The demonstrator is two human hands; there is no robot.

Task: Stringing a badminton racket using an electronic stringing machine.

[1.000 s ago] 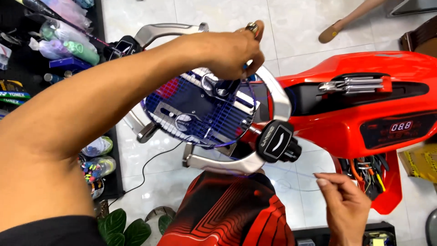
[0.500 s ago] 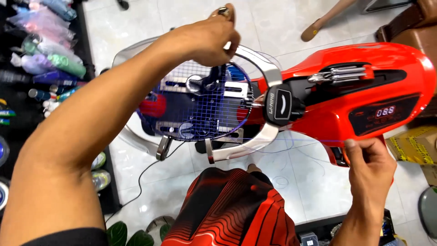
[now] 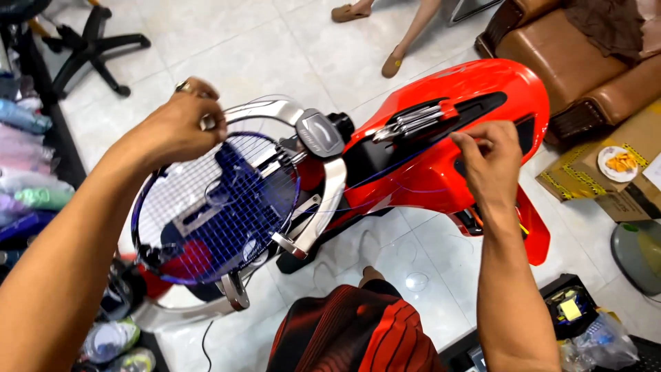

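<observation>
A badminton racket (image 3: 213, 207) with a dark blue frame lies clamped flat in the silver cradle (image 3: 323, 200) of a red stringing machine (image 3: 441, 138), its bed partly strung. A thin purple string (image 3: 392, 165) runs from the racket head across the machine's body. The right hand (image 3: 490, 165) pinches this string between thumb and fingertips above the machine. The left hand (image 3: 180, 124), wearing a ring, has its fingers curled together at the top rim of the racket. A brown leather armchair (image 3: 578, 62) stands behind the machine.
</observation>
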